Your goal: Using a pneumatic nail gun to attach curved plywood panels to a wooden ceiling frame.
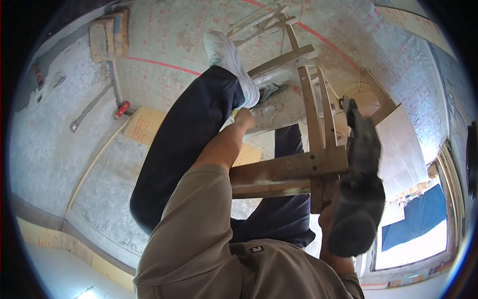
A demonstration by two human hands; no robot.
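Note:
My left hand (244, 119) is closed beside the sole of a white shoe (224, 52) on my raised left foot. A small yellow-green patch shows at its fingers, but what they hold cannot be made out. On the right, my right hand (326, 218) is closed on a bulky dark tool (359, 194), blurred and with a narrow upper end; its exact kind is unclear. Most of that hand's fingers are hidden behind the tool. Close by stands a wooden trestle frame (284, 169) of bolted bars. Past my left hand lies a worn board (284, 107).
A second wooden frame part (261, 25) stands farther off. Large panels (403, 149) lean at the right, near a bright window opening (413, 249). Brown cardboard (109, 35) lies far left, and a red cylinder (122, 109) rests on the floor by a yellowish sheet (144, 127).

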